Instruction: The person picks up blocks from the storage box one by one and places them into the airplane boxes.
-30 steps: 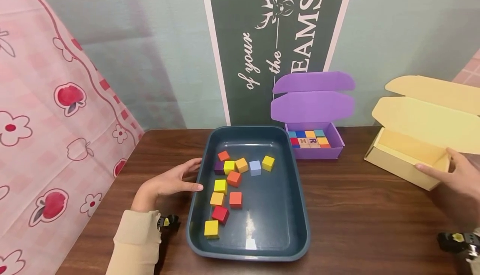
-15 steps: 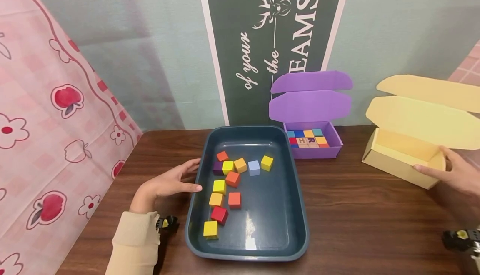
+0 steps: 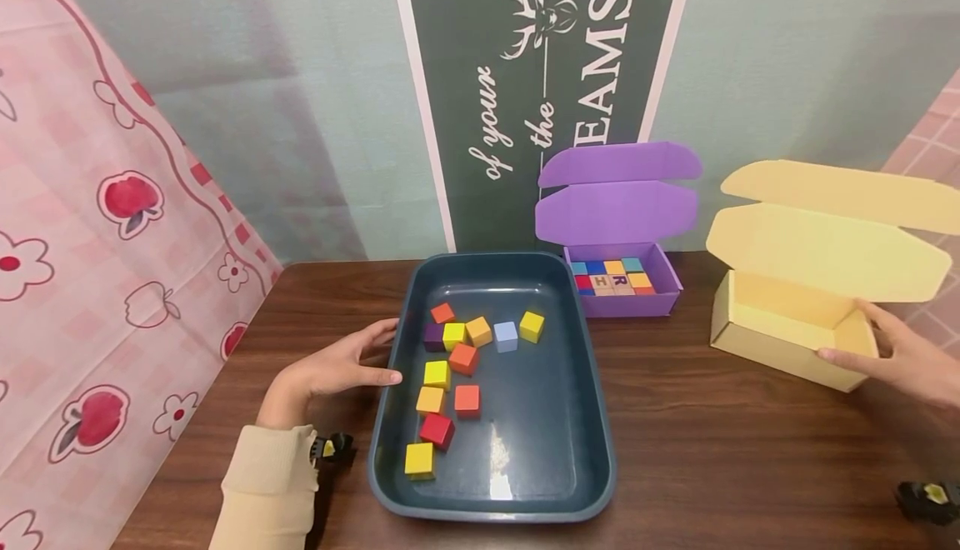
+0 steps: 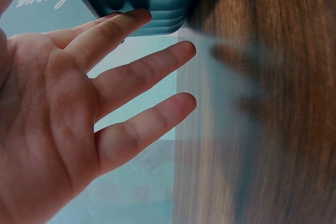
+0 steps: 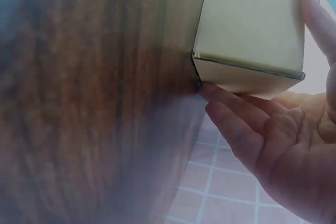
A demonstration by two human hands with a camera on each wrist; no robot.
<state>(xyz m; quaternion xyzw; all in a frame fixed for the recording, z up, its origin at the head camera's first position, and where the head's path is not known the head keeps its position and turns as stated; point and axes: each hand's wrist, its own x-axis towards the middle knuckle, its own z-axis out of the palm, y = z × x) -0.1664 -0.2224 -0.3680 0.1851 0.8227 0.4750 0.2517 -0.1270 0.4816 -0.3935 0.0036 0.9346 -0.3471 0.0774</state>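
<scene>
My left hand (image 3: 341, 362) rests beside the left wall of a dark blue tray (image 3: 604, 417), fingertips at its side and thumb near the rim. In the left wrist view its fingers are spread, nearly straight. Inside the tray lie several wooden cubes, among them a red cube (image 3: 437, 431), a light blue cube (image 3: 506, 336) and a purple cube (image 3: 433, 337). My right hand (image 3: 903, 358) holds a yellow cardboard box (image 3: 783, 356) by its right end. The thumb presses the front rim and the fingers lie along the end wall. This box's lid (image 3: 825, 248) stands open.
Behind the tray's right side stands an open purple box (image 3: 628, 307) with rows of coloured and lettered blocks (image 3: 615, 279). A dark wooden table (image 3: 675, 450) lies under everything. Fabric (image 3: 337, 117) hangs at the back, and a pink patterned cloth (image 3: 90, 283) at the left.
The yellow box has shifted left and turned slightly under my right hand, its lid swinging along. My left hand and the cubes keep their places; the whole view drifts slightly.
</scene>
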